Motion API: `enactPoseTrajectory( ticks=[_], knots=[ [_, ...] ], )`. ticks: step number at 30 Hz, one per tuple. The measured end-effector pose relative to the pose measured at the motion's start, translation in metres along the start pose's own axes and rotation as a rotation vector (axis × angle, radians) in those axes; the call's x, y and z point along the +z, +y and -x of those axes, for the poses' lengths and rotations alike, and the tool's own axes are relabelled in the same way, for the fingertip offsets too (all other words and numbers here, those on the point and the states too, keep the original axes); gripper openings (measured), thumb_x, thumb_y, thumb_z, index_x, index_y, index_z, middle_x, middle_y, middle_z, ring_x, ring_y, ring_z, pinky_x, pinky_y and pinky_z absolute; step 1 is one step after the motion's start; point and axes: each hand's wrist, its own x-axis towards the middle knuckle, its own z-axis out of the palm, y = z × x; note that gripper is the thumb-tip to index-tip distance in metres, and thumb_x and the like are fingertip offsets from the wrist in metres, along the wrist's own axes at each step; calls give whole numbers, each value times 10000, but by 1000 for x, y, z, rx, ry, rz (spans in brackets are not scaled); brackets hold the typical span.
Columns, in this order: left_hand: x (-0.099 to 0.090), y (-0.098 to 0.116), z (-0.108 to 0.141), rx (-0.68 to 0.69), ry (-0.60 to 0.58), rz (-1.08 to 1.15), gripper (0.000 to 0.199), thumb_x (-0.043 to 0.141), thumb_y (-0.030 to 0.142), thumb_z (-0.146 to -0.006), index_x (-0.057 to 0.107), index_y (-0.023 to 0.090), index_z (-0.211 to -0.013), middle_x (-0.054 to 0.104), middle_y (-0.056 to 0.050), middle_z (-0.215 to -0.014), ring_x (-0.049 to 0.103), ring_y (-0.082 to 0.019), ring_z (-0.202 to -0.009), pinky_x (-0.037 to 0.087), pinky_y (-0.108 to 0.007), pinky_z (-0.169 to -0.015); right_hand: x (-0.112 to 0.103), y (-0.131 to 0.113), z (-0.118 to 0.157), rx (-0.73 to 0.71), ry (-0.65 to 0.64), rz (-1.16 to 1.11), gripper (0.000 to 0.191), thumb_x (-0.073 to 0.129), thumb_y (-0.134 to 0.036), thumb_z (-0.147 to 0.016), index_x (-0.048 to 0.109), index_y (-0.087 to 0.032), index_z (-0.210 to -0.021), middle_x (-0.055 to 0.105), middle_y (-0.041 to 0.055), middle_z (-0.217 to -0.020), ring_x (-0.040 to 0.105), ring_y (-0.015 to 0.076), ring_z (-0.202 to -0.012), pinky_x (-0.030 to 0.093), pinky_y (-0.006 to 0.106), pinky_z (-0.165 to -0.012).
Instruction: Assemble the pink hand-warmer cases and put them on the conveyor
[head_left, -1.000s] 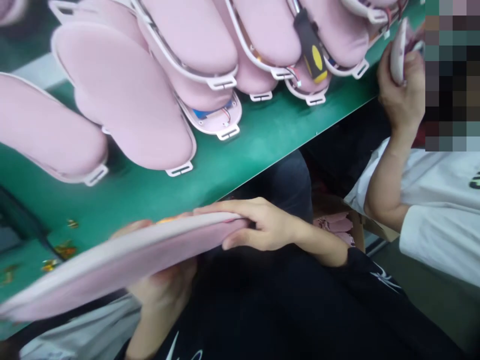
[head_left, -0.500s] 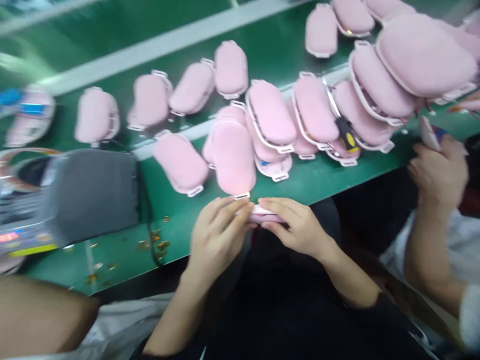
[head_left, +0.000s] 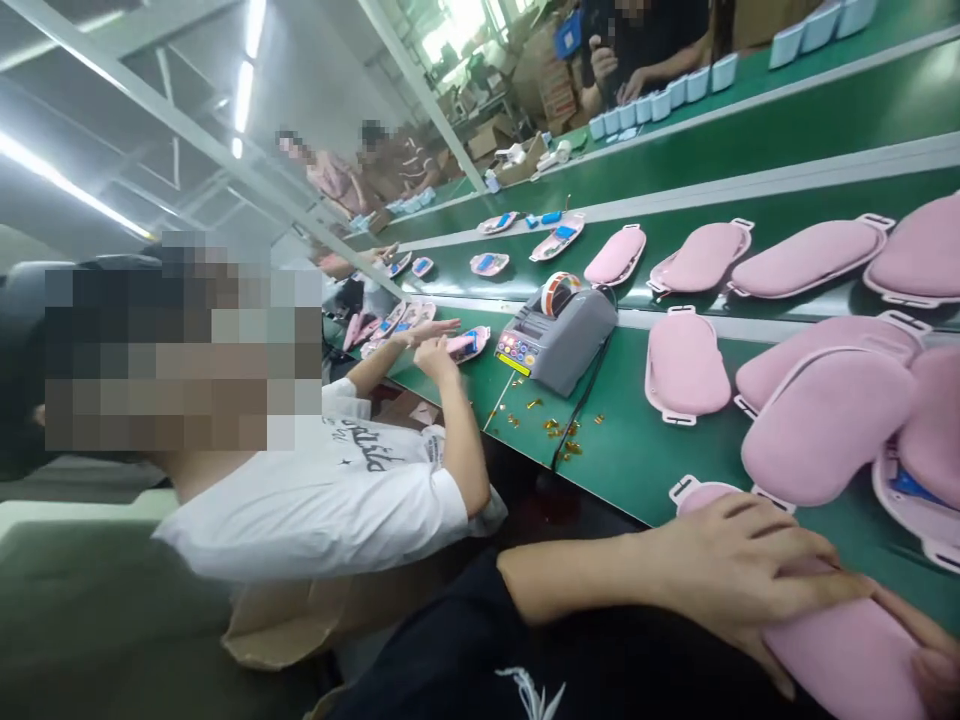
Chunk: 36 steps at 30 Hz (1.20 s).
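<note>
At the lower right, a smooth pink oval case (head_left: 847, 660) lies between my two hands. My left hand (head_left: 739, 565) rests over its near left end, with the fingers across the top and the thumb below. Part of my right hand (head_left: 934, 665) shows at the right frame edge, its fingers curled against the case's far side. Another pink piece with a white slotted tab (head_left: 684, 487) lies on the bench, partly hidden behind my left hand. Just beyond are overlapping pink cases (head_left: 829, 425).
A grey tape dispenser (head_left: 574, 340) stands on the green bench (head_left: 465, 395), with a black cable and scattered orange bits beside it. At the left a person in a white shirt (head_left: 322, 500) handles a pink part. More pink cases line the conveyor.
The view has swung left and up, bringing in the neighbouring person and the room. A pink case is still between my hands, now showing its broad face.
</note>
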Motion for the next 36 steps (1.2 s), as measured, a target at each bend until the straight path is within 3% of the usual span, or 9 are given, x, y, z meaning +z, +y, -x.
enactPoseTrajectory(
  ticks=[2,4,7,10,13,18,25,29,36],
  knots=[
    [-5,-5,-3,6,-34,84,761,793,580,-943,633,160,-1557,630,-157,-1537,630,-307,-1359,502,-441,-1215,-17,4,-4,37,-132,17,569,768,-684,-859,776,-445,-1375,801,73,-1085,817,361,-1111,701,577,-1019],
    [-8,-7,-3,-21,-31,204,731,836,623,-888,694,195,-1463,629,-149,-1515,623,-310,-1381,474,-453,-1253,-43,1,2,78,-124,57,407,733,-595,-933,825,-428,-1292,828,87,-1084,841,331,-1046,736,483,-908],
    [-4,-5,1,-13,144,376,954,873,731,-788,630,99,-1461,682,-216,-1351,653,-372,-1299,540,-524,-1179,-70,-18,19,64,-192,45,323,631,-452,-1055,822,-394,-1309,860,91,-1102,862,239,-988,724,309,-860],
    [11,-7,5,-8,161,360,1129,933,702,-754,468,111,-1596,628,-263,-1377,607,-426,-1300,524,-633,-1150,-74,-30,19,-21,-357,-124,471,507,-536,-1125,736,-294,-1458,840,101,-1288,843,234,-1142,705,333,-987],
    [19,-6,6,59,191,272,949,880,542,-884,447,139,-1626,597,-256,-1346,599,-441,-1246,517,-659,-1097,-72,-33,16,57,-331,-106,597,623,-608,-1071,670,-223,-1525,786,95,-1428,801,248,-1270,677,344,-1064],
    [15,6,5,45,263,247,978,884,697,-813,527,208,-1581,587,-205,-1297,617,-429,-1166,517,-618,-1060,-64,-40,28,39,-290,-103,573,574,-532,-1118,651,-147,-1536,708,134,-1540,700,234,-1439,568,349,-1236],
    [26,3,6,81,338,277,776,964,494,-779,681,194,-1436,656,-141,-1137,682,-348,-975,544,-490,-919,-76,-33,25,-28,-398,-126,516,635,-364,-1110,569,-252,-1609,666,41,-1608,661,175,-1477,527,303,-1268],
    [25,3,8,78,313,264,630,870,503,-902,685,195,-1420,647,-123,-1054,655,-325,-929,544,-496,-925,-87,-41,16,-20,-499,-91,431,480,-260,-1162,605,-169,-1564,671,101,-1596,650,171,-1485,506,344,-1279],
    [18,-3,-1,92,302,341,798,862,535,-902,586,246,-1592,547,-81,-1035,614,-270,-850,533,-429,-775,-90,-52,6,38,-578,7,425,462,-307,-1162,598,-138,-1527,734,124,-1497,745,225,-1327,581,346,-1121]
  ],
)
